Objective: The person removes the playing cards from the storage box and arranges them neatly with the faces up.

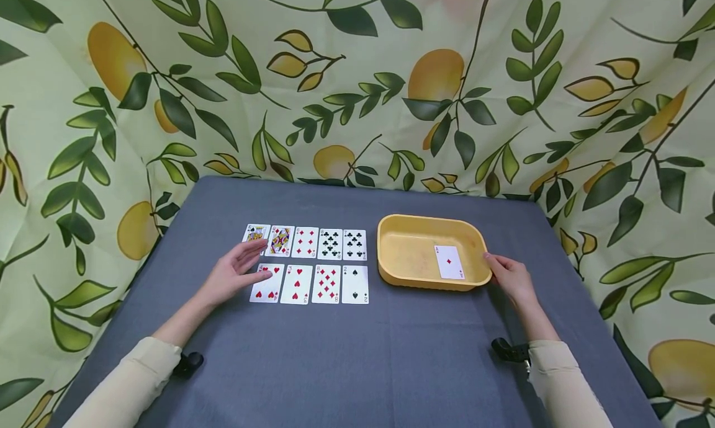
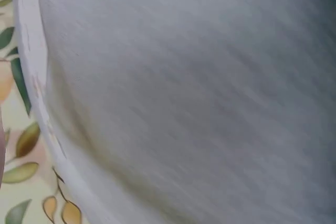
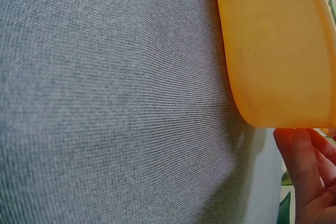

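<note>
My left hand (image 1: 237, 270) is over the left end of two rows of playing cards, fingers extended and thumb apart, with nothing held. It partly covers a king (image 1: 256, 232) in the far row and a hearts card (image 1: 266, 289) in the near row. Whether it touches them I cannot tell. At the right, my right hand (image 1: 514, 281) pinches the end rim of a yellow plastic tray (image 1: 408, 270); its fingers (image 3: 304, 163) meet that end in the right wrist view. An ace of diamonds (image 1: 449, 262) lies face up inside the tray.
Further cards lie face up, among them a queen (image 1: 280, 240), a clubs card (image 1: 330, 244) and a two of spades (image 1: 355, 285). A grey-blue cloth (image 1: 335, 366) covers the table. Behind hangs a leaf-patterned curtain (image 1: 357, 62). The left wrist view is mostly blurred cloth (image 2: 184, 103).
</note>
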{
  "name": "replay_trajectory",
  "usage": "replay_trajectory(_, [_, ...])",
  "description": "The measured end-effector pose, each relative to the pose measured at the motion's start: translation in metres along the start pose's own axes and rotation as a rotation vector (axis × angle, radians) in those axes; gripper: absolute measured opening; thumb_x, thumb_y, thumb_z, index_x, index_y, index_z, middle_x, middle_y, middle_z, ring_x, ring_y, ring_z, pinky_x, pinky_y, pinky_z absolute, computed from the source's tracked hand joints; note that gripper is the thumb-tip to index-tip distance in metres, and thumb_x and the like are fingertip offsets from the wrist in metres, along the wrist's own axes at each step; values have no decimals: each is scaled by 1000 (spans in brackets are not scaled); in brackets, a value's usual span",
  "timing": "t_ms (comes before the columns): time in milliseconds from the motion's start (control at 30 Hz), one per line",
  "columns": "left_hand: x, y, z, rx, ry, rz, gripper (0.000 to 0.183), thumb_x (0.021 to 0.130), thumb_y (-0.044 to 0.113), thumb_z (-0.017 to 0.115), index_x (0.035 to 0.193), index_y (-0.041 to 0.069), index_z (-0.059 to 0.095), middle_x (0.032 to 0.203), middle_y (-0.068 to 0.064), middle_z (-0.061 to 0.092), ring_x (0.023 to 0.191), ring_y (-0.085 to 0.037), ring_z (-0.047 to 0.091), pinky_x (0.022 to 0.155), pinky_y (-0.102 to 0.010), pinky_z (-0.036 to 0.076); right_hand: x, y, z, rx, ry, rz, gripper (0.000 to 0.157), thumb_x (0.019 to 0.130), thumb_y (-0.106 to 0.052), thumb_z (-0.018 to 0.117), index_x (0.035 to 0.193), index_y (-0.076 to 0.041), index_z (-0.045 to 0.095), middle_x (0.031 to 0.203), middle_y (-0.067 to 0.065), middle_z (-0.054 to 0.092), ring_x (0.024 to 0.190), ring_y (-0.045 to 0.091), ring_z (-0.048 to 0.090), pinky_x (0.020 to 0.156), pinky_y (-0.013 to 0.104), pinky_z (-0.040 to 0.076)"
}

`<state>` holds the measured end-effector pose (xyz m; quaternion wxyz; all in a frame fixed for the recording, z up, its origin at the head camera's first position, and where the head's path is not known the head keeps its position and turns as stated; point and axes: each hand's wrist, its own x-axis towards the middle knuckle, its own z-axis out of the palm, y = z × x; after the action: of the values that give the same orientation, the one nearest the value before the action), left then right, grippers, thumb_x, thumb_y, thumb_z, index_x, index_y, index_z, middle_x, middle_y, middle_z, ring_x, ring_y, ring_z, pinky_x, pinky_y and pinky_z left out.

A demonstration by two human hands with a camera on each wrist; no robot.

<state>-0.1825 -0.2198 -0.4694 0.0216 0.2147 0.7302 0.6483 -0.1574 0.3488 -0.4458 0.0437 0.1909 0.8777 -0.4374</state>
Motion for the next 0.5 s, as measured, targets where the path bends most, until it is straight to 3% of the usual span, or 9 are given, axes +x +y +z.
replay_trajectory(133, [8, 6, 11, -96, 10, 41, 68, 76, -17, 72, 135, -17, 40, 135, -9, 53, 129, -17, 49, 106, -26, 37, 1, 0, 0, 0, -5, 2, 70, 98, -53, 47, 134, 7, 53, 103, 11, 63, 78, 11, 53, 66, 24, 49])
replay_trajectory(300, [19, 14, 27, -123, 6, 38, 71, 76, -16, 72, 137, -16, 37, 138, -18, 49, 128, -14, 49, 108, -33, 35, 1, 1, 0, -2, -1, 3, 70, 98, -53, 47, 135, 6, 53, 107, 15, 62, 80, 13, 53, 68, 25, 50])
replay_trajectory(367, [24, 17, 32, -112, -8, 31, 71, 77, -15, 73, 138, -15, 37, 140, -25, 45, 131, -20, 47, 109, -34, 35, 1, 2, 0, 0, 3, 1, 69, 98, -53, 47, 135, 6, 53, 108, 15, 63, 80, 12, 54, 68, 24, 50])
replay_trajectory(500, [36, 23, 45, -115, -37, 12, 69, 79, -11, 73, 139, -11, 39, 143, -25, 43, 135, -32, 41, 110, -33, 34, 2, 2, 1, 7, 10, 3, 70, 98, -53, 47, 135, 6, 54, 110, 17, 62, 80, 11, 54, 67, 23, 50])
